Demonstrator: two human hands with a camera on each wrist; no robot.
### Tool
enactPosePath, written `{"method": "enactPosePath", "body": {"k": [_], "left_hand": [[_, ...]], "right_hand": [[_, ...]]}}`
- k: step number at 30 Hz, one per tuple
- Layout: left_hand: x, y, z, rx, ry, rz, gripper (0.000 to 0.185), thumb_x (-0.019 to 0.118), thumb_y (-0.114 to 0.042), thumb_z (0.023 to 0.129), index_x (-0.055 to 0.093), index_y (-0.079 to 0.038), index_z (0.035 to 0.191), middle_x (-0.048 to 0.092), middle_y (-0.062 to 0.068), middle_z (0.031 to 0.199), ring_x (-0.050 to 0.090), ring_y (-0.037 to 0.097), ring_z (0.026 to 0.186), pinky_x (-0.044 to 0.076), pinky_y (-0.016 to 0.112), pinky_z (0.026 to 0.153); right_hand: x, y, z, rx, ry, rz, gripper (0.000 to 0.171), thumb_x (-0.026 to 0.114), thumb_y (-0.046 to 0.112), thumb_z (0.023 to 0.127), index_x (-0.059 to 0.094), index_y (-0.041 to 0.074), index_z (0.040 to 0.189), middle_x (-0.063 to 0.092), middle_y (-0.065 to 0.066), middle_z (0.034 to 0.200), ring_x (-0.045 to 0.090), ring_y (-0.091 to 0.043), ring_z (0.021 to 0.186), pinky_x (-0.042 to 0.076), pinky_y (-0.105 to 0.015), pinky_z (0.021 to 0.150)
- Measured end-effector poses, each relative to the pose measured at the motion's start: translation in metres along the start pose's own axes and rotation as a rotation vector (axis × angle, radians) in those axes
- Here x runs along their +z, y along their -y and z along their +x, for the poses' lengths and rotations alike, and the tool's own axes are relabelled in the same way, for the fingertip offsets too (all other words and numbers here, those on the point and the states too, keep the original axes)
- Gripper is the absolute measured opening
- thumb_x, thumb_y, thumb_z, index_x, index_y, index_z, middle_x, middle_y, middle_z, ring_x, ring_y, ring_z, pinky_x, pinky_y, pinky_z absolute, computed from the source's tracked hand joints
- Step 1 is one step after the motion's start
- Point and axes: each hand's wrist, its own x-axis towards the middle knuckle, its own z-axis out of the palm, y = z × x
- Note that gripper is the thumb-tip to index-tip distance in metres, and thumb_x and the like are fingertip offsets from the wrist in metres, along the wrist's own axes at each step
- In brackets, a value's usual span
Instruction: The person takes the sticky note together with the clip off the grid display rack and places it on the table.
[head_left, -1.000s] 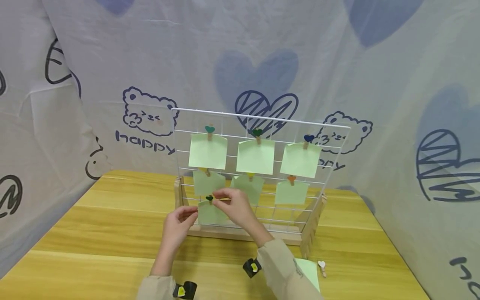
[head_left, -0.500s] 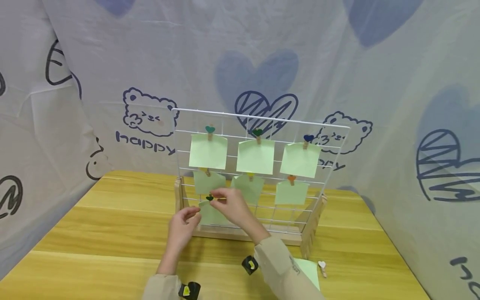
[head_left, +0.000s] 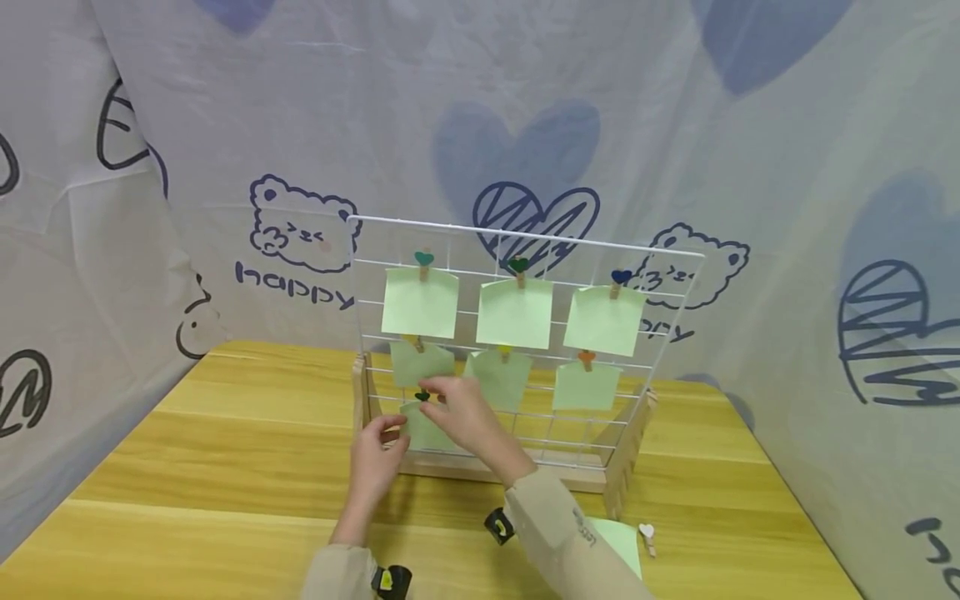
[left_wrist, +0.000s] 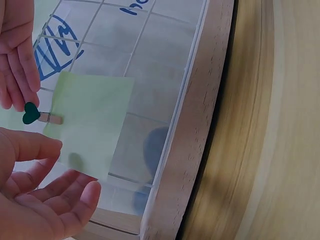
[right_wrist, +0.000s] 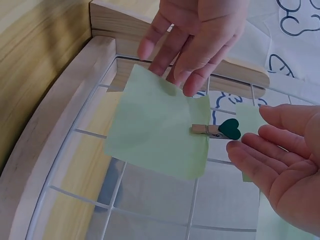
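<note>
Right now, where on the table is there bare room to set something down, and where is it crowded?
Bare wood lies left of the rack, out to the table edge, and right of it beyond the white clip. It is crowded in front of the rack, where both hands sit by the lowest note.

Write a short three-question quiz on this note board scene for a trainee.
1. How many green notes hang on the wire board?
2. True or false: the left hand pinches the heart peg.
3. What lies on the table right of the board's stand: A, a white heart peg; B, scissors?

Key: 1. Seven, the lowest being the note between the hands. 2. False; both that hand and the right hand are open, fingers straight. 3. A.
</note>
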Motion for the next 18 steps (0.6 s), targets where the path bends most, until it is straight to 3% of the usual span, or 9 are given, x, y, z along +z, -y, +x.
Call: {"method": "enactPosePath", "body": {"k": [5, 14, 18], "left_hand": [[-0.0007, -0.0006, 0.0007, -0.011, -0.002, 0.006, 0.024, 0.057, 0.009, 0.077, 0.059, 0.01, 0.101, 0.059, 0.021, 0.1, 0.054, 0.028, 0.083, 0.048, 0.034, 0.068], [-0.0042, 0.0001, 0.0023, 0.003, 0.001, 0.031, 0.022, 0.059, 0.013, 0.074, 0.061, 0.009, 0.095, 0.06, 0.02, 0.093, 0.053, 0.021, 0.072, 0.047, 0.027, 0.059], [-0.0046, 0.0004, 0.003, -0.006, 0.01, 0.03, 0.022, 0.059, 0.013, 0.074, 0.061, 0.008, 0.095, 0.061, 0.018, 0.093, 0.053, 0.02, 0.071, 0.047, 0.027, 0.06]], "right_hand": [[0.0011, 0.0008, 0.0017, -0.022, 0.001, -0.07, 0.025, 0.061, 0.002, 0.082, 0.06, -0.006, 0.106, 0.061, -0.016, 0.105, 0.059, -0.026, 0.094, 0.049, -0.026, 0.075], [0.0039, 0.0005, 0.0046, -0.026, -0.015, -0.155, 0.023, 0.062, 0.003, 0.082, 0.063, -0.003, 0.104, 0.064, -0.014, 0.1, 0.056, -0.011, 0.061, 0.043, -0.013, 0.055], [0.0052, 0.0007, 0.005, -0.033, -0.027, -0.2, 0.022, 0.062, 0.003, 0.082, 0.063, -0.003, 0.103, 0.064, -0.013, 0.099, 0.06, -0.013, 0.067, 0.045, -0.014, 0.057]]}}
